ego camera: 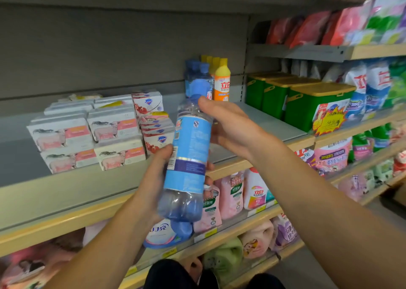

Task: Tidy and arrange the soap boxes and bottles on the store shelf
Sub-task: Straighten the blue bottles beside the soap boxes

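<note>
Both bare forearms reach forward and up from the bottom of the view, converging toward the middle. The left hand grips the lower half of a bottle, fingers wrapped behind it. The right hand holds the bottle's upper part, thumb lying near its neck.

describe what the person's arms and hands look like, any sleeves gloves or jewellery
Both forearms are bare right to the bottom edge of the picture; no sleeve shows. The left hand and the right hand wear no gloves, and no ring, watch or bracelet is visible on the fingers or wrists that show. No markings can be made out. Upper arms are out of view.
</note>
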The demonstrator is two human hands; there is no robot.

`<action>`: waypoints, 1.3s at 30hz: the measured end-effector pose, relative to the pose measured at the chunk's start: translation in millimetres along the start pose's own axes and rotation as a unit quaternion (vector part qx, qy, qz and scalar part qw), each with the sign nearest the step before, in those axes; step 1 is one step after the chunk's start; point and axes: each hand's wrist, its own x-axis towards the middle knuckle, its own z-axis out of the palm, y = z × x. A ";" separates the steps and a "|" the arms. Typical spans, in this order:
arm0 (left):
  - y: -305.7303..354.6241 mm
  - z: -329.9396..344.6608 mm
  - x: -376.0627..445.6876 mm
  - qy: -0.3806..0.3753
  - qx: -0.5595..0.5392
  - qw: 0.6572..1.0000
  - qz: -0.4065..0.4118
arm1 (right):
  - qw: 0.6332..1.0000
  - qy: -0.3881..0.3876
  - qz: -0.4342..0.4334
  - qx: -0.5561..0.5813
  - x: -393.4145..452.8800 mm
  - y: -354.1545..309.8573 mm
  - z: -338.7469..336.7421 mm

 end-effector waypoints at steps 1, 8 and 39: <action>-1.5 -0.7 4.4 0.058 0.054 0.996 0.043 | 0.998 0.024 -0.011 -0.056 0.2 -4.0 -0.6; -9.9 3.7 30.2 0.231 0.487 0.813 0.219 | 0.893 0.191 -0.094 -0.397 7.2 -16.3 2.3; 11.8 -32.4 176.4 0.198 0.531 0.806 0.172 | 0.702 0.107 0.065 -0.701 27.0 118.5 -173.9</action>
